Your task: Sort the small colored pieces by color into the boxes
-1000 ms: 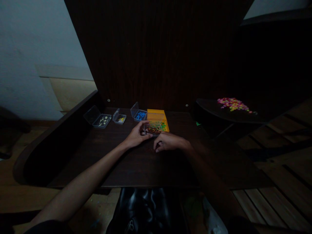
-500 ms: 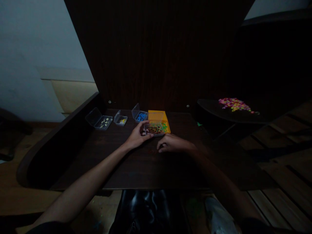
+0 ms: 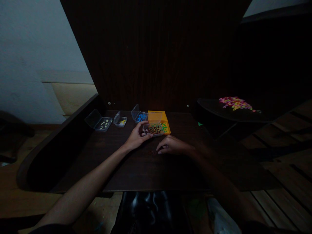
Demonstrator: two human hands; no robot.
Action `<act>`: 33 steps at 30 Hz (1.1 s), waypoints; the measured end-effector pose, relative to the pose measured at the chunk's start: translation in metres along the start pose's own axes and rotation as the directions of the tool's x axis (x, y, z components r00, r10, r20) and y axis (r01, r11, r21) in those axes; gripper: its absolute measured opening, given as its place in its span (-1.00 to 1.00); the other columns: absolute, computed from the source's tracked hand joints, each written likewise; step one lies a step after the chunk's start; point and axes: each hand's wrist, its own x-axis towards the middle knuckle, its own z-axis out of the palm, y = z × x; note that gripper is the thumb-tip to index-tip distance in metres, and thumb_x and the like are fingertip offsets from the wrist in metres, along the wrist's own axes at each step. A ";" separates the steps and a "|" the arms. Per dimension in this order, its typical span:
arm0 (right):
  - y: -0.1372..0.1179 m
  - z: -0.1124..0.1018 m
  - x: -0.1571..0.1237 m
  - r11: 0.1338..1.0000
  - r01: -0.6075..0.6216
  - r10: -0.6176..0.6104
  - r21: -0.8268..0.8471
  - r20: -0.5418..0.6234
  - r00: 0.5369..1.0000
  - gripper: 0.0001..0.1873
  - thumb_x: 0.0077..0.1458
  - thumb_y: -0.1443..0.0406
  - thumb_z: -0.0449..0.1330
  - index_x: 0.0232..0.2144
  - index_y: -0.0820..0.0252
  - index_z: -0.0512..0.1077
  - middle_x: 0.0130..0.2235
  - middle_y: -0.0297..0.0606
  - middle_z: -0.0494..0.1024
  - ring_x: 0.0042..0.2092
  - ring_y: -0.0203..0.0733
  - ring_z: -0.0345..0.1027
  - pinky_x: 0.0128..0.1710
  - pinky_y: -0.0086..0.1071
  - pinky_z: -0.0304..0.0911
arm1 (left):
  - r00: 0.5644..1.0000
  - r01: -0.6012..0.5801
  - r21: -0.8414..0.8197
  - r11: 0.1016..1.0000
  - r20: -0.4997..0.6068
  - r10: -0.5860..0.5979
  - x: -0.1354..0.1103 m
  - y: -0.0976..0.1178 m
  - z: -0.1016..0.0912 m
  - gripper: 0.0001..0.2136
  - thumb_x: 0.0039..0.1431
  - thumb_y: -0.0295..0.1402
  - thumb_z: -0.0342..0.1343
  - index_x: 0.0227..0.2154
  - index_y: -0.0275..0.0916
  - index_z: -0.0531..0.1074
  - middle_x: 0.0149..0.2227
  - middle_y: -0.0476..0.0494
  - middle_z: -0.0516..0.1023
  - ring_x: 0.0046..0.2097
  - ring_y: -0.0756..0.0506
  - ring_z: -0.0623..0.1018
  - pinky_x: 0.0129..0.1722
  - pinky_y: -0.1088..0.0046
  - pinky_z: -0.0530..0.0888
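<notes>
My left hand (image 3: 135, 137) is closed around the left end of a clear plastic box (image 3: 156, 134). Small dark red and pale pieces lie in this box, and its transparent lid stands raised at the back. Behind and partly under it is a yellow tray (image 3: 168, 130) with green pieces (image 3: 164, 127). To the right and nearer me, my right hand (image 3: 173, 145) is low over the table, fingers curled and thumb near the fingertips. Beside those fingertips a few tiny dark reddish pieces (image 3: 152, 152) lie on the wood. Whatever is between the fingers is too small to make out.
Three more open clear boxes stand to the left, holding blue pieces (image 3: 141, 117), yellow pieces (image 3: 122, 122) and cream pieces (image 3: 105, 123). On a side shelf at right lies a pile of pink and yellow pieces (image 3: 236, 103). A dark upright panel (image 3: 156, 65) closes the table's back.
My right hand has moved slightly down and left, towards the loose reddish pieces on the table. My left hand keeps its hold on the box.
</notes>
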 end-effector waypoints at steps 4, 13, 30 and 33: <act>0.002 0.004 0.000 0.999 0.037 -0.037 0.021 -0.005 0.999 -0.75 0.09 0.22 0.23 -0.20 0.16 0.59 -0.39 -0.30 0.59 -0.42 -0.33 0.35 -0.38 -0.50 0.11 | 1.000 -0.004 -0.003 1.000 0.007 0.004 0.000 -0.002 0.000 -0.39 -0.10 -0.28 0.31 0.04 -0.23 0.24 -0.05 -0.19 0.45 -0.15 -0.06 0.49 -0.11 0.32 0.49; -0.005 0.006 0.000 0.999 0.040 -0.041 -0.011 -0.032 0.999 -0.77 0.12 0.23 0.19 -0.24 0.19 0.58 -0.49 -0.36 0.51 -0.47 -0.37 0.28 -0.41 -0.50 0.06 | 0.999 -0.032 -0.052 0.998 -0.013 0.031 -0.001 -0.005 0.001 -0.37 -0.10 -0.28 0.31 0.06 -0.22 0.22 -0.08 -0.17 0.46 -0.12 -0.08 0.50 -0.05 0.28 0.48; 0.003 -0.030 -0.011 0.968 -0.018 0.101 0.249 -0.325 0.940 -0.68 0.07 0.12 0.17 -0.34 0.31 0.46 -0.62 -0.49 0.18 -0.57 -0.42 0.00 -0.55 -0.52 -0.04 | 0.998 -0.017 -0.091 0.996 0.060 0.022 -0.002 -0.008 0.003 -0.40 -0.08 -0.34 0.30 0.05 -0.24 0.22 0.06 -0.27 0.38 -0.10 -0.08 0.49 -0.06 0.28 0.49; 0.005 -0.042 -0.005 0.988 -0.015 0.067 0.155 -0.334 0.940 -0.70 0.07 0.15 0.15 -0.34 0.33 0.48 -0.60 -0.47 0.22 -0.55 -0.40 0.03 -0.53 -0.51 -0.04 | 0.997 -0.023 -0.071 0.997 0.075 0.028 -0.003 -0.008 0.004 -0.39 -0.08 -0.34 0.30 0.06 -0.25 0.22 0.04 -0.26 0.38 -0.11 -0.07 0.49 -0.08 0.31 0.50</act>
